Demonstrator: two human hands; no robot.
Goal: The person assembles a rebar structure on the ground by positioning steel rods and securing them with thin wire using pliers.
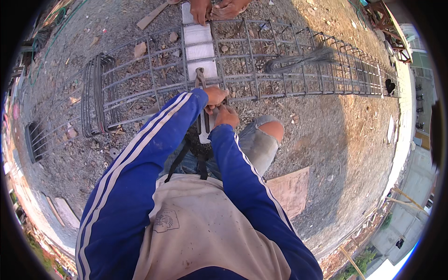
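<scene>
A long rebar cage (255, 70) lies across the ground in front of me. My left hand (215, 96) is closed at its near edge, by a bar crossing. Just below it, my right hand (227, 116) is closed too, the fingertips close to the left ones. Whatever they pinch is too small or hidden to make out. Steel pincers (200, 79) rest with the head up by the near bars; their handles run down past my left wrist, which partly covers them. Under the cage passes a white board (199, 46).
Another person's hands (200, 10) work at the cage's far edge. A bundle of thin tie wire (298, 61) lies on the bars at right. Several stirrups (97, 95) are gathered at left. A flat board (290, 191) lies right of my knee, on gravelly ground.
</scene>
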